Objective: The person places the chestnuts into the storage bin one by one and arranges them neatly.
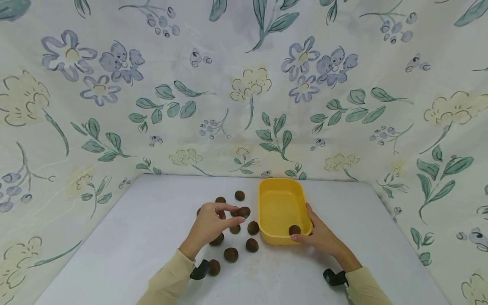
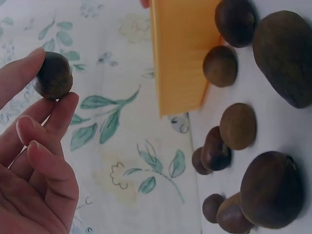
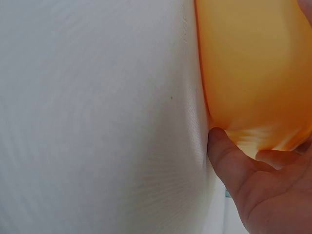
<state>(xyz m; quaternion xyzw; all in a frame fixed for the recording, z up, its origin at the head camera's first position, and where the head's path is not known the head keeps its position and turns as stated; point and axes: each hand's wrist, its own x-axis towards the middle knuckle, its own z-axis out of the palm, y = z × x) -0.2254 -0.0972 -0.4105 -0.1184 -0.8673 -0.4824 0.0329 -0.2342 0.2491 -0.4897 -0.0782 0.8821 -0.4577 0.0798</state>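
My left hand (image 1: 207, 224) pinches a brown chestnut (image 1: 244, 212) between thumb and fingertips, held up above the table to the left of a yellow plastic tub (image 1: 280, 237). The left wrist view shows that chestnut (image 2: 54, 75) at the fingertips, apart from the tub's wall (image 2: 183, 53). My right hand (image 1: 322, 235) grips the tub at its front right corner, thumb at the front rim and fingers along the right side. Inside the tub, near that thumb, lies one chestnut (image 1: 295, 230). The right wrist view has the fingers (image 3: 229, 158) against the tub's outside.
Several loose chestnuts (image 1: 231, 254) lie on the white table (image 1: 305, 279) left of the tub, some partly hidden by the left hand. One chestnut (image 1: 253, 228) sits close to the tub's left wall. A flowered cloth (image 1: 213, 127) hangs behind and on both sides.
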